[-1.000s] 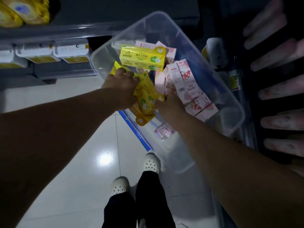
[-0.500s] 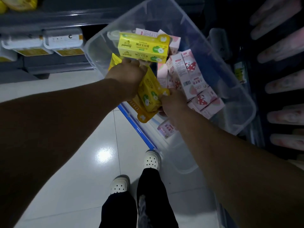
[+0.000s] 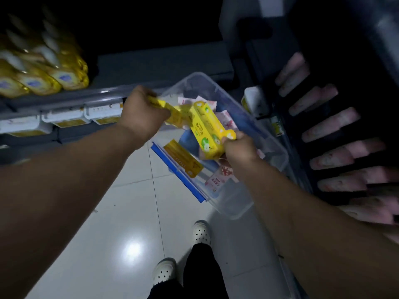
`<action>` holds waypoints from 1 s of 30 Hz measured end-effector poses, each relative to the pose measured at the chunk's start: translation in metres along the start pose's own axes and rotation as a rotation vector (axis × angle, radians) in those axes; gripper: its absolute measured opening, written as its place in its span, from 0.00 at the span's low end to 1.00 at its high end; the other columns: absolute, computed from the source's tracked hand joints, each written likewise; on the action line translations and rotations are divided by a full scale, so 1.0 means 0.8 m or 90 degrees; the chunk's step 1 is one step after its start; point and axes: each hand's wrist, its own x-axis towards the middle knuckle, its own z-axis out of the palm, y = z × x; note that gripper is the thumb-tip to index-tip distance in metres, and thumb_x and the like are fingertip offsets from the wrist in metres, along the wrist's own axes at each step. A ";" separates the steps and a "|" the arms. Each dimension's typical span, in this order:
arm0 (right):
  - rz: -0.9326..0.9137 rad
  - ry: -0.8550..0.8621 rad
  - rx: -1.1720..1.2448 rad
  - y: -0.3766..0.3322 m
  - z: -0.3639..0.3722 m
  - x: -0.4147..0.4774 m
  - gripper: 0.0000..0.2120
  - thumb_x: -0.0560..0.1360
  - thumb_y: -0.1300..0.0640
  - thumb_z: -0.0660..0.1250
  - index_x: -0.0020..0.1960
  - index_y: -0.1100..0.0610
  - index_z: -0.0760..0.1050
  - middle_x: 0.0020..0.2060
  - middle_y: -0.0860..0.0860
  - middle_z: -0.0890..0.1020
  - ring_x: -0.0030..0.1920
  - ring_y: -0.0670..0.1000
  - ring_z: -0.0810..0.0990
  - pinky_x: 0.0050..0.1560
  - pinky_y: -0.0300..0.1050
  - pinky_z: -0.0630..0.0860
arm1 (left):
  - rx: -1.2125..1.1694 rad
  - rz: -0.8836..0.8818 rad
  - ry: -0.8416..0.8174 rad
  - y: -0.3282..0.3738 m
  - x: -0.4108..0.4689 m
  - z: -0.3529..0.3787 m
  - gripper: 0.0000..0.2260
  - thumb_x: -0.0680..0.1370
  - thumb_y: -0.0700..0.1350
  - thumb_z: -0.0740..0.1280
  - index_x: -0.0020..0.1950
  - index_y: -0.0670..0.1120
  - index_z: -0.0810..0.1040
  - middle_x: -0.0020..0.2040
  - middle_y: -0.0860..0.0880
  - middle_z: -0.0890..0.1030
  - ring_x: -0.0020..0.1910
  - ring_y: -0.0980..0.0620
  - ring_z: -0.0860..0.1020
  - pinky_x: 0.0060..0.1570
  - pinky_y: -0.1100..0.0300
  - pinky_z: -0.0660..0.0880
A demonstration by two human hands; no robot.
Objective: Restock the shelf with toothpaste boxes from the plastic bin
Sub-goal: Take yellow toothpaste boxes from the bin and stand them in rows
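Head view, looking down.

- Left hand: fingers curled round motion-blurred yellow toothpaste boxes, over far left edge of clear plastic bin with blue latch.
- Right hand: grips near end of long yellow toothpaste box with green apple print, held above bin.
- Pink boxes and orange box lie loose inside bin.
- Dark shelf at left carries gold packets.
- Pink cartons in rows at right.
- White clogs on pale tiled floor.

I saw a clear, smooth plastic bin, glossy printed card on the yellow toothpaste box, and polished floor tiles reflecting a bright light.
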 end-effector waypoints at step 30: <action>-0.247 0.177 0.470 -0.218 -0.414 -0.527 0.07 0.84 0.56 0.56 0.61 0.53 0.67 0.56 0.57 0.78 0.43 0.60 0.83 0.36 0.52 0.83 | -0.374 0.011 -0.538 0.433 -0.409 -0.084 0.05 0.76 0.39 0.59 0.44 0.42 0.74 0.39 0.43 0.79 0.38 0.47 0.78 0.39 0.54 0.78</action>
